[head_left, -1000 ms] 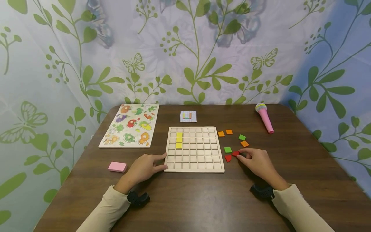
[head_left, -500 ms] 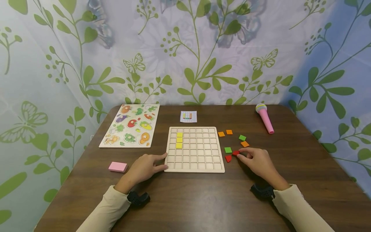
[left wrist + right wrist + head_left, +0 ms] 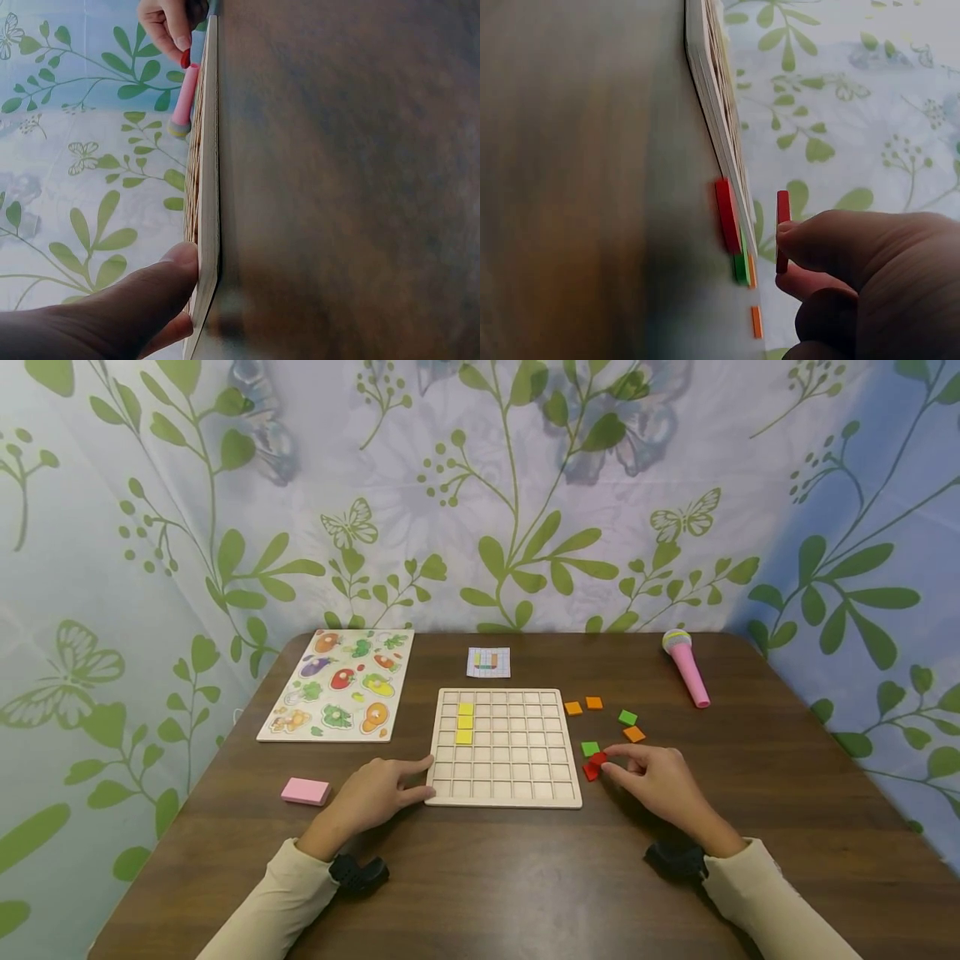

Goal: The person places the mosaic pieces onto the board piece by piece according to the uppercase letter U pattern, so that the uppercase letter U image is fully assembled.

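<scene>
My right hand (image 3: 656,779) pinches a red tile (image 3: 782,206) between thumb and fingertips, lifted off the table beside the board's right edge. Beneath it lies a second red tile (image 3: 590,772), partly covered in the head view. A green tile (image 3: 590,748) is just behind. The square wooden grid board (image 3: 517,768) lies flat in the middle, with three yellow tiles (image 3: 465,722) in a column at its upper left. Thumb and forefinger of my left hand (image 3: 367,793) are spread and touch the board's left edge near the front corner; the left wrist view shows the thumb (image 3: 161,281) against the rim.
Orange tiles (image 3: 594,702) and another green tile (image 3: 627,717) lie right of the board. A small pattern card (image 3: 488,662) sits behind it. Around are a vegetable puzzle board (image 3: 352,693), a pink block (image 3: 305,791) and a pink toy microphone (image 3: 688,672).
My right hand has raised the red tile from the table and moved it slightly left, over the other red tile. The left hand stays at the board's edge.
</scene>
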The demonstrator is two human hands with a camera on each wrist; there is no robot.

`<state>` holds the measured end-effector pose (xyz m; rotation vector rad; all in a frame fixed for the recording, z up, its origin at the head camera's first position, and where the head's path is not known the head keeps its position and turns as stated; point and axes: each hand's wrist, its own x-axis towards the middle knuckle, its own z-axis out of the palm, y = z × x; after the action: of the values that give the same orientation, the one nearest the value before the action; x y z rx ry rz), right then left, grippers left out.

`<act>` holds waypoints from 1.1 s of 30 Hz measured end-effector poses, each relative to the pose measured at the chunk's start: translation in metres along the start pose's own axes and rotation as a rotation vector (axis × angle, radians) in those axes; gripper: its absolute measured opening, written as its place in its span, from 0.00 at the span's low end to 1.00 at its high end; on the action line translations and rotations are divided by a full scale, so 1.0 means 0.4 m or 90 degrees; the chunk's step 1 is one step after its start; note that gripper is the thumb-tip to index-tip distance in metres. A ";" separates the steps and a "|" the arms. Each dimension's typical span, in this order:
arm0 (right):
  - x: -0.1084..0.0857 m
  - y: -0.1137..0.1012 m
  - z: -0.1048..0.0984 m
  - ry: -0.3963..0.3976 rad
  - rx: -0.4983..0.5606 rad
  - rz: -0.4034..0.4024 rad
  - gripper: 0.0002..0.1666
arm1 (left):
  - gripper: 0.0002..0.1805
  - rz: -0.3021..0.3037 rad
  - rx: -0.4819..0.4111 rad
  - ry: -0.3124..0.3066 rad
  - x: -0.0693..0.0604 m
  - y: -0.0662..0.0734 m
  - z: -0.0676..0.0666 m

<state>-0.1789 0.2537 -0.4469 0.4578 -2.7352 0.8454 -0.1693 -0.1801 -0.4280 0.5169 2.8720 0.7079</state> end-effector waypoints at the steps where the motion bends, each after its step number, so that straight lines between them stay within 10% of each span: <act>1: -0.001 -0.003 0.002 -0.001 0.007 -0.005 0.15 | 0.32 0.001 0.000 -0.001 0.000 0.000 0.000; 33: 0.100 -0.097 0.046 -0.144 0.082 -0.103 0.12 | 0.32 0.012 0.009 0.004 0.001 -0.003 0.001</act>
<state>-0.2040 0.2038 -0.4295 0.8361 -2.8034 0.9837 -0.1699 -0.1808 -0.4290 0.5453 2.8830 0.6933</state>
